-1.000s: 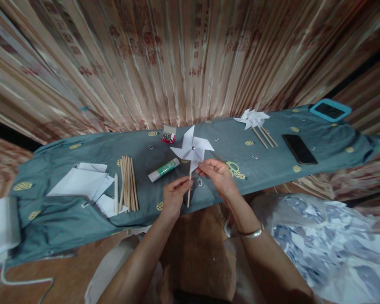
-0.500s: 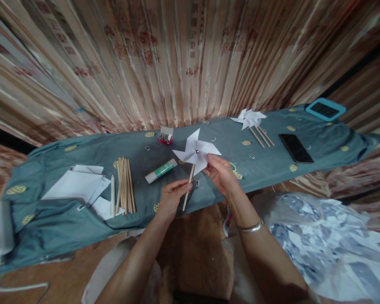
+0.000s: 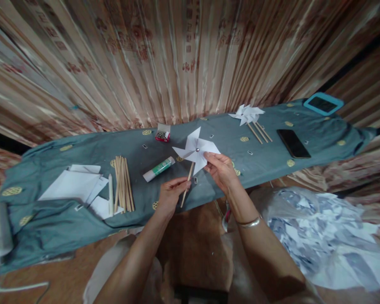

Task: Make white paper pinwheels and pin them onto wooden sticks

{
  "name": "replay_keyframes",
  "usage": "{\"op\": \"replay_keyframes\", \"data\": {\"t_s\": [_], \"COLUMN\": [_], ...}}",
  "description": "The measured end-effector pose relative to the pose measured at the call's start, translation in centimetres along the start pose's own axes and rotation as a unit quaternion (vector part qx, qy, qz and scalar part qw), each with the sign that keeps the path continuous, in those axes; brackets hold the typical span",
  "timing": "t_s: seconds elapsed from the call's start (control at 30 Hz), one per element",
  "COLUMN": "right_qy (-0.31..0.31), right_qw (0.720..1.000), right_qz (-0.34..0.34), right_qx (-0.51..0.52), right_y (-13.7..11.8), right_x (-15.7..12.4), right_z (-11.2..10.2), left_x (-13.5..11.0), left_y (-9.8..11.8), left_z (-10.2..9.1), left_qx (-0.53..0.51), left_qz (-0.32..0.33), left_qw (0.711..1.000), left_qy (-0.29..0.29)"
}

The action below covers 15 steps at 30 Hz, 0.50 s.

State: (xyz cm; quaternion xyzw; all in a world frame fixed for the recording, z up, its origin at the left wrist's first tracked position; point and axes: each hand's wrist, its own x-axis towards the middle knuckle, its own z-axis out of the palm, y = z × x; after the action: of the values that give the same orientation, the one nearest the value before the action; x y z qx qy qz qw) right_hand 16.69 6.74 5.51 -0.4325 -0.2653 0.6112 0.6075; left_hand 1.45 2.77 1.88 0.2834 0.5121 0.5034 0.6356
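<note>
A white paper pinwheel [image 3: 195,148] with a metal pin at its centre sits on a thin wooden stick [image 3: 186,188]. My left hand [image 3: 170,195] pinches that stick near its middle, fingers closed. My right hand [image 3: 220,168] grips the lower right blade of the pinwheel between thumb and fingers. Both hands hover just above the near edge of a long table under a grey-blue cloth [image 3: 82,147].
On the cloth lie a glue stick [image 3: 159,168], a bundle of wooden sticks [image 3: 123,183], white paper sheets [image 3: 74,185], a small red box of pins [image 3: 162,134], finished pinwheels [image 3: 246,114], a black phone [image 3: 293,143] and a blue-framed tablet [image 3: 323,103]. A bag of paper scraps [image 3: 319,234] sits at the right.
The stick has tilted so its top leans right. My right hand has shifted from the stick's top to the pinwheel's lower right blade, and the wheel has turned a little.
</note>
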Motion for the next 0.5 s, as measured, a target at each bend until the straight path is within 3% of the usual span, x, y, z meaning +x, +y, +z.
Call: {"op": "replay_keyframes", "data": {"t_s": [0.23,0.5], "right_qy": [-0.004,-0.07], "right_qw": [1.0,0.997], "right_qz": [0.008,0.021], "right_qx": [-0.014,-0.013], "right_y": [0.3,-1.3], "right_x": [-0.1,0.0], "right_z": [0.3,-0.9], "left_x": [-0.1,-0.2], "left_y": [0.1,0.2], "left_z": [0.0,-0.5], "left_qx": [0.006,0.021], "left_qz": [0.005,-0.007], "left_qw": [1.0,1.0], "left_qy": [0.003,-0.014]}}
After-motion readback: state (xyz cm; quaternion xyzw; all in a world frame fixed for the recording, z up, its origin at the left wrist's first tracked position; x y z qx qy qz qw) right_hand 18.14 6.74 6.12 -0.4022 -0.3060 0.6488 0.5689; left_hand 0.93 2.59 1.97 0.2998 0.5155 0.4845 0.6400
